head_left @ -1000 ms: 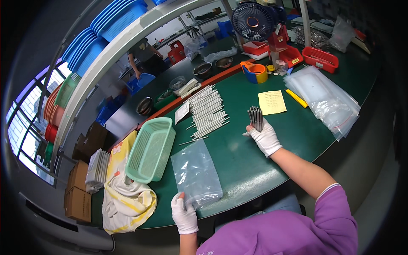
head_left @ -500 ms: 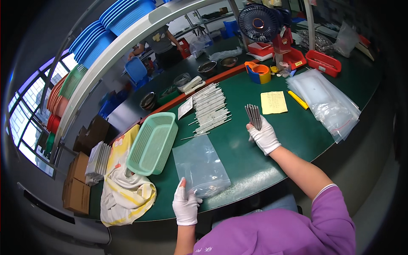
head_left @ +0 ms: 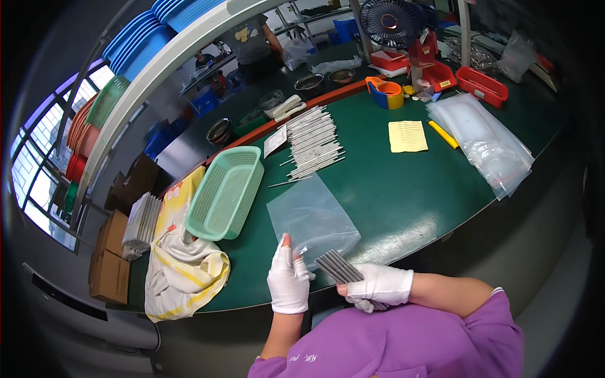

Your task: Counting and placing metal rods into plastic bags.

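My gloved right hand (head_left: 377, 286) is wrapped round a bundle of thin grey metal rods (head_left: 340, 268), held in front of my body with their ends pointing left toward the bag. A clear zip plastic bag (head_left: 315, 211) lies on the green table, its near edge pinched by my gloved left hand (head_left: 290, 277). The rods' ends are close to that near edge; whether they touch it I cannot tell. Farther back, many pale metal rods (head_left: 313, 142) lie in a long row beside a small white packet (head_left: 275, 141).
A green basket (head_left: 257, 183) and a yellow-white cloth (head_left: 189, 277) are on the left. A yellow note (head_left: 407, 137), a yellow cutter (head_left: 443, 135) and a stack of clear bags (head_left: 479, 145) lie right. Behind stand a tape dispenser (head_left: 386, 93), red trays (head_left: 481, 86) and a fan (head_left: 391, 22).
My right hand has brought the rods from above the table's middle down and left, close to the bag. My left hand and the bag have shifted slightly right.
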The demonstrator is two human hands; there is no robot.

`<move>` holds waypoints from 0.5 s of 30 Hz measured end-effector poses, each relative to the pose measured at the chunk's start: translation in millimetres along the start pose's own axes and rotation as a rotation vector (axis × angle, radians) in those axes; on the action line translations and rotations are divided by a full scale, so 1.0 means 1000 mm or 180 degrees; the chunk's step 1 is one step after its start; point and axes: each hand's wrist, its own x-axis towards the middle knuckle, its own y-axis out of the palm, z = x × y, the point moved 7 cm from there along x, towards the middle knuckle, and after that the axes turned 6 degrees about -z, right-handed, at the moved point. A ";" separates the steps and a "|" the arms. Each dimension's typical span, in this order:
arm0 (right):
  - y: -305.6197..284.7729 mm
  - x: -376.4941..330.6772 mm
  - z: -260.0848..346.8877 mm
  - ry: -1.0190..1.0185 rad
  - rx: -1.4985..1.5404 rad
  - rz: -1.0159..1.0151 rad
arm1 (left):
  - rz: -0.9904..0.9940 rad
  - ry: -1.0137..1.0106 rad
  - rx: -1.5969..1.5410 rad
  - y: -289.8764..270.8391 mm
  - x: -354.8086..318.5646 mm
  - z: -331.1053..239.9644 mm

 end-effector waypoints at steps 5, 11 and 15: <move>-0.004 0.021 -0.026 0.0680 0.1526 -0.0128 | -0.0112 0.0513 0.0096 0.006 -0.007 -0.014; -0.018 0.045 -0.002 -0.0130 0.1928 -0.0236 | 0.0198 0.1020 -0.0349 0.035 -0.038 -0.012; -0.038 0.070 -0.014 0.0143 0.1704 -0.1398 | 0.0284 0.1124 -0.0519 0.036 -0.039 -0.027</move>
